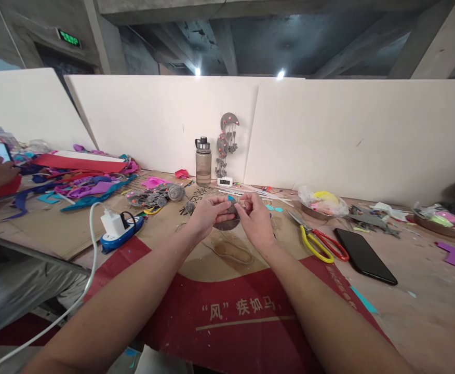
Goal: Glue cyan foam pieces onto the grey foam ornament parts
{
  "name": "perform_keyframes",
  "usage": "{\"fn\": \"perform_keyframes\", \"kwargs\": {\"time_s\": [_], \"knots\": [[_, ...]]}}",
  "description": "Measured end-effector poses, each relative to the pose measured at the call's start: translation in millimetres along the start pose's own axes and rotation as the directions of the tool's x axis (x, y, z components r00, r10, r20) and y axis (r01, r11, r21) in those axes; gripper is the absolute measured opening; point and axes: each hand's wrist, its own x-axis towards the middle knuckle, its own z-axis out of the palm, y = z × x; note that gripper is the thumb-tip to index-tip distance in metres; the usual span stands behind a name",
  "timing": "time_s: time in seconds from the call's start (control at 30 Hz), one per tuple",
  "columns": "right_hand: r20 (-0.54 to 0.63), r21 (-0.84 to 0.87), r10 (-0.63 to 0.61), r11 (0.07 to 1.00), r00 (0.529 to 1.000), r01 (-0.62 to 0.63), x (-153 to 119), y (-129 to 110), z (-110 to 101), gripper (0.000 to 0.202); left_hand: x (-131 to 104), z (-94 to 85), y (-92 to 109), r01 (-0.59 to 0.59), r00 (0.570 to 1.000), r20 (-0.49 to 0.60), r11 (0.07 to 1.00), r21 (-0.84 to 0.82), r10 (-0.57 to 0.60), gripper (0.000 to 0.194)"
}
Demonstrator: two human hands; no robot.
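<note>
The left hand [208, 213] and right hand [257, 219] pinch a small dark-grey felt-like piece [232, 208] — yellow-and-red-handled metal scissors [309, 228] lie to their right.

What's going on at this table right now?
A person's left hand and right hand meet over a brown and red printed sheet, pinching a small dark grey piece between the fingertips. A flat, rounded grey piece shows just below it. Metal scissors with yellow and red handles and a flat black phone lie to the right. Behind, a grey crescent-topped ornament with pink dots stands out against a white panel.
</note>
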Motion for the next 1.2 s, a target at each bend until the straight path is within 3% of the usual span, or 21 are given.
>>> {"fn": "perform_keyframes", "kwargs": {"time_s": [0.3, 0.57, 1.0, 1.2], "knots": [[0.156, 0.049, -0.068, 0.997, 0.985, 0.061, 3.0, 0.1, -5.5, 0.018, 2.5, -5.9, 2.4, 0.005, 1.0, 0.004, 1.0, 0.02, -0.005, 0.02], [0.213, 0.072, -0.056, 0.997, 0.975, 0.042, 5.7, 1.3, -8.0, 0.015, 0.6, -4.6, 4.5, 0.02, 1.0, -0.004, 0.999, 0.025, -0.02, 0.016], [0.211, 0.129, -0.054, 0.991, 0.976, 0.027, 3.3, 3.3, -4.8, 0.012, -1.0, -4.6, 4.5, 0.002, 1.0, 0.012, 1.0, -0.019, -0.001, 0.021], [0.194, 0.146, 0.001, 0.989, 0.981, -0.03, -0.5, 2.6, 2.0, 0.035, 3.1, -10.7, 11.0, -0.066, 0.991, -0.121, 0.997, -0.049, 0.06, 0.017]]}}
